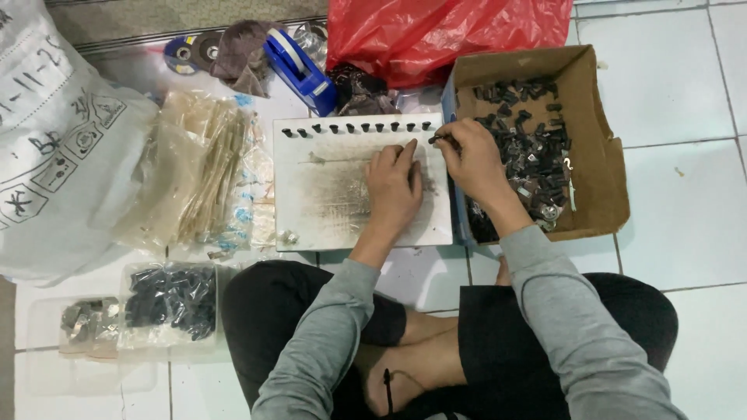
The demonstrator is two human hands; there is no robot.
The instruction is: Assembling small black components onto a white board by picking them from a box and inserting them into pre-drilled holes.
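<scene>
Small black plastic clip point(437, 139) sits pinched between thumb and fingertips of the right hand point(473, 161), at the top right corner of the white rectangular board point(342, 204), in line with the row of black clips point(354, 127) already seated along the board's top edge. The right hand is closed on it. Exact shape of the part is too small to make out.

Handling, as a judgement: very light, rigid, smooth moulded piece, probably slick and easy to flick away. Not fragile. Best held by its body between two fingertips, leaving the insertion end free. A full-hand grip would hide it.

The left hand point(394, 189) lies flat, palm down, on the board's right half with fingers extended, holding nothing and pressing the board against the white tiled floor point(685, 210). Board looks thin, stiff and light, so it could slide on the tiles if not held down.

Right of the board, touching its edge: open brown cardboard box point(599, 187) with a loose heap of the same black clips and a few metal bits. Left of the board: clear bags of pale strips point(204, 175). Below-left: clear bag of black parts point(170, 299). Above the board: blue tape dispenser point(299, 68) and red plastic bag point(436, 35). Far left: large white sack point(58, 148).
</scene>
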